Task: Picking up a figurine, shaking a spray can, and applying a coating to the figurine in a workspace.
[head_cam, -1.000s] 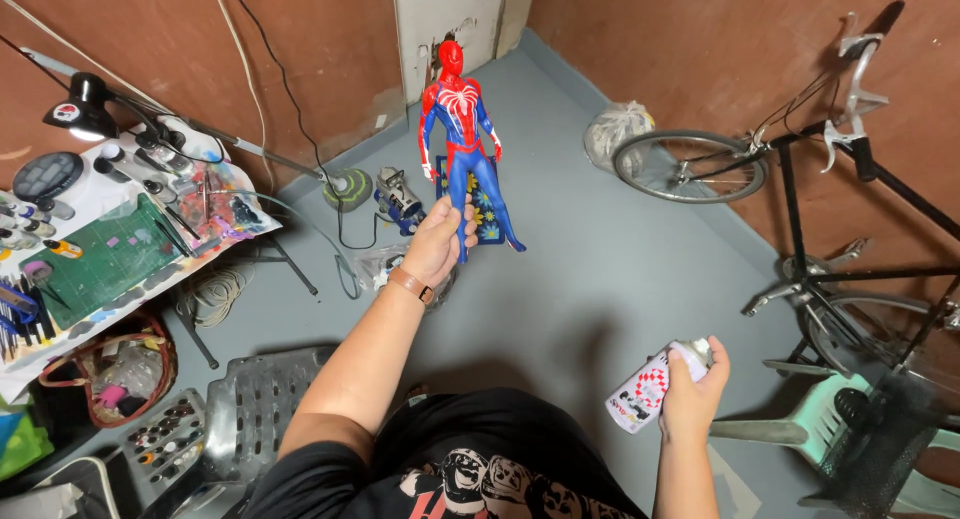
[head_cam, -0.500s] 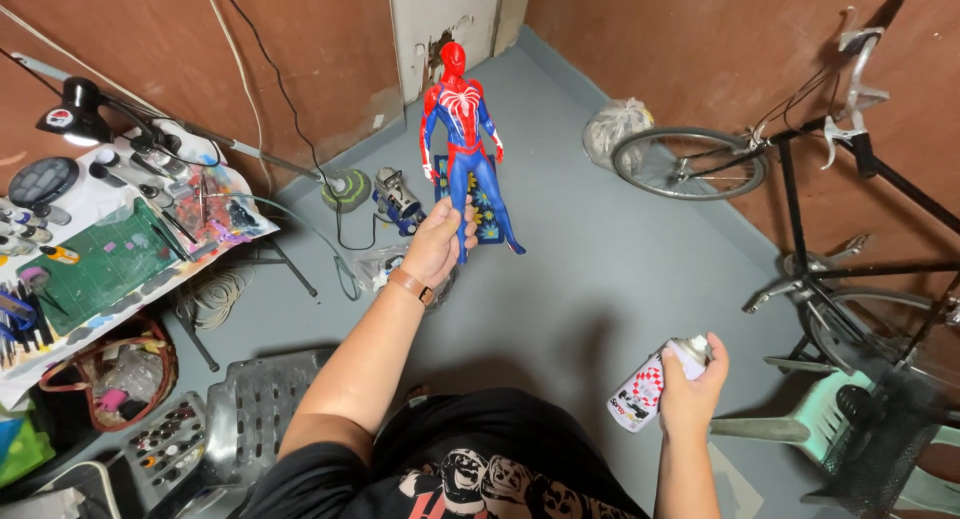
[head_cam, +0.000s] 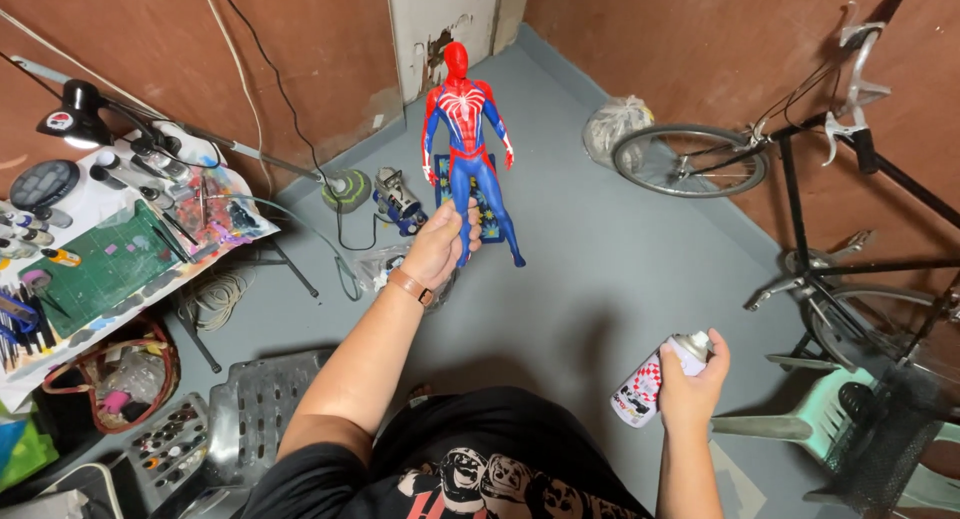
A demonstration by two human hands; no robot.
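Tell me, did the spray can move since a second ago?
No. The spray can in the right hand sits at the same spot against the green plastic chair and the bicycle; any shift is too slight to tell.

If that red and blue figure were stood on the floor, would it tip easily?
Probably. The figure is tall and slim with small feet, so a nudge would likely topple it. The left hand lifts it by one leg alone, so it seems light and fairly stiff.
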